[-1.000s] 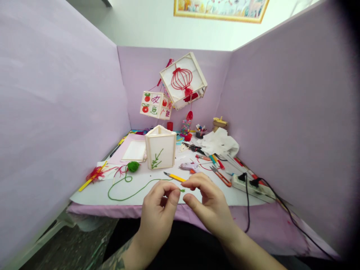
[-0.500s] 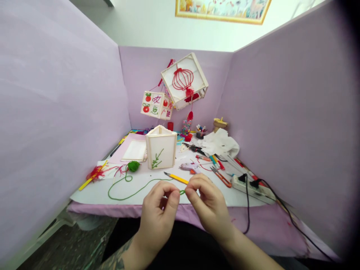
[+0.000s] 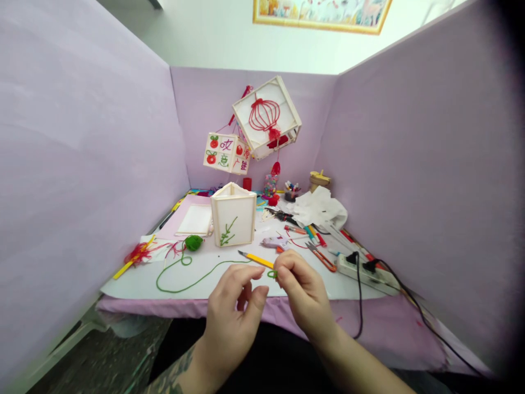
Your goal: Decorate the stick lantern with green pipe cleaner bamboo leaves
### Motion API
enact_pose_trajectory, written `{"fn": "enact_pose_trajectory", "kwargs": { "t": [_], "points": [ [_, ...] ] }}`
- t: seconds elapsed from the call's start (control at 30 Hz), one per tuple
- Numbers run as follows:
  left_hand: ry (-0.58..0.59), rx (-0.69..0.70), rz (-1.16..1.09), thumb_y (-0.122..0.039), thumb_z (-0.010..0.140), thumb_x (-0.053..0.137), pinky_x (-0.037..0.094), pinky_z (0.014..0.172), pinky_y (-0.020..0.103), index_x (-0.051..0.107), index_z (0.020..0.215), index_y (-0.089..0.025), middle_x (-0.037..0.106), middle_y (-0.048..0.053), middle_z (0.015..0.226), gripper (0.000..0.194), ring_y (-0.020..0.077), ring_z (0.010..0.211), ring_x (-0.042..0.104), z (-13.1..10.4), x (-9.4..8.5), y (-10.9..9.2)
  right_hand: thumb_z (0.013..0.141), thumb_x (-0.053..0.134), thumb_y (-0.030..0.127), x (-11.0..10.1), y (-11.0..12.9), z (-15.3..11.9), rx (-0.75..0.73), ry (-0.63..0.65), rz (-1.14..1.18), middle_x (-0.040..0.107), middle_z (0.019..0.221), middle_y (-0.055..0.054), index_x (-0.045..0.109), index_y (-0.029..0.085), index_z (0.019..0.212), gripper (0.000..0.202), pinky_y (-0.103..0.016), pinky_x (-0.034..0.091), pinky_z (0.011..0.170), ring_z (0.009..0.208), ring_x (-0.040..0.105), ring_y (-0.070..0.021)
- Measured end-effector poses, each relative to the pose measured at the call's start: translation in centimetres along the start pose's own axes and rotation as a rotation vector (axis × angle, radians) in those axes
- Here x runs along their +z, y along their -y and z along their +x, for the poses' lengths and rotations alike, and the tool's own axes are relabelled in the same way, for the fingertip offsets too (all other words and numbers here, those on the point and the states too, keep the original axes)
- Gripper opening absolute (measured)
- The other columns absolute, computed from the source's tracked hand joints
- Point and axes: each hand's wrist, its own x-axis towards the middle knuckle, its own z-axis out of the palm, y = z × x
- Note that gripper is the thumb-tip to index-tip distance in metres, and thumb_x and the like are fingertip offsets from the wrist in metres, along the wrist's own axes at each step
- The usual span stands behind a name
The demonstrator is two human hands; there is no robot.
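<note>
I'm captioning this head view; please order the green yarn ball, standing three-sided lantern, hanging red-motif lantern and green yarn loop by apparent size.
1. Hanging red-motif lantern
2. Standing three-sided lantern
3. Green yarn ball
4. Green yarn loop, pinched in the right hand

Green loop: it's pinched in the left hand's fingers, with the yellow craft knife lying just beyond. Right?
Wrong hand: the head view shows the green loop pinched in the right hand, not the left hand. The yellow craft knife does lie just beyond.

Left hand (image 3: 229, 320), fingers (image 3: 251, 272) parted, right hand (image 3: 305, 298) apparently pinched together
</note>
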Motion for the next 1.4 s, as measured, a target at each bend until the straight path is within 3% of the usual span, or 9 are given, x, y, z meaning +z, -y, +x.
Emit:
{"fn": "enact_pose_trajectory", "kwargs": {
  "t": [0.37, 0.67, 0.77, 0.9, 1.1, 1.4],
  "points": [
    [-0.022, 0.101, 0.039, -0.015, 0.089, 0.061, 0.051, 0.064, 0.02, 0.062, 0.111, -0.021, 0.063, 0.003, 0.096, 0.023, 0.011, 0.076, 0.06, 0.5, 0.2, 0.2, 0.093, 0.054, 0.027, 0.2, 0.4, 0.0, 0.074, 0.053, 0.029, 0.051, 0.074, 0.0, 0.055, 0.02, 0.075, 0.019, -0.026, 0.039, 0.063, 0.07, 0.049, -0.0138],
    [-0.037, 0.109, 0.02, -0.012, 0.088, 0.061, 0.054, 0.075, 0.023, 0.065, 0.1, -0.021, 0.066, 0.003, 0.091, 0.015, 0.0134, 0.084, 0.064, 0.8, -0.1, 0.1, 0.091, 0.055, 0.025, 0.1, 1.0, 0.3, 0.062, 0.076, -0.02, 0.05, 0.071, 0.0, 0.054, 0.02, 0.074, 0.018, -0.025, 0.039, 0.057, 0.066, 0.048, -0.0136],
    [-0.016, 0.06, 0.003, -0.014, 0.087, 0.062, 0.055, 0.071, 0.021, 0.066, 0.098, -0.021, 0.067, 0.003, 0.091, 0.013, 0.0129, 0.083, 0.065, 0.7, -0.2, 0.0, 0.091, 0.054, 0.022, -0.1, 0.9, 0.2, -0.029, 0.06, -0.102, 0.05, 0.07, 0.0, 0.052, 0.02, 0.073, 0.018, -0.027, 0.04, 0.058, 0.066, 0.048, -0.014],
    [0.103, -0.126, -0.097, -0.021, 0.089, 0.06, 0.053, 0.056, 0.017, 0.067, 0.102, -0.022, 0.069, 0.004, 0.095, 0.014, 0.0109, 0.074, 0.064, 0.7, -0.4, -0.2, 0.09, 0.056, 0.015, -0.4, 0.8, -0.1, -0.153, 0.048, -0.201, 0.054, 0.072, 0.0, 0.056, 0.021, 0.079, 0.012, -0.028, 0.043, 0.061, 0.068, 0.052, -0.0147],
    [0.181, -0.311, -0.173, -0.03, 0.089, 0.058, 0.053, 0.056, 0.019, 0.071, 0.096, -0.02, 0.072, 0.004, 0.088, 0.017, 0.0129, 0.07, 0.065, 1.0, -0.6, -0.3, 0.085, 0.061, 0.006, -0.5, 0.6, -0.1, -0.354, -0.021, -0.392, 0.059, 0.08, -0.002, 0.064, 0.022, 0.09, 0.017, -0.029, 0.049, 0.067, 0.074, 0.057, -0.0149],
    [0.221, -0.439, -0.29, -0.032, 0.087, 0.059, 0.042, 0.043, 0.019, 0.07, 0.08, -0.017, 0.061, -0.001, 0.059, 0.02, 0.01, 0.048, 0.051, 1.5, -0.8, -0.7, 0.083, 0.065, 0.007, -0.6, 0.4, -0.3, -0.402, -0.077, -0.454, 0.055, 0.076, -0.001, 0.07, 0.025, 0.092, 0.022, -0.029, 0.049, 0.063, 0.071, 0.056, -0.0152]
  ]
}}
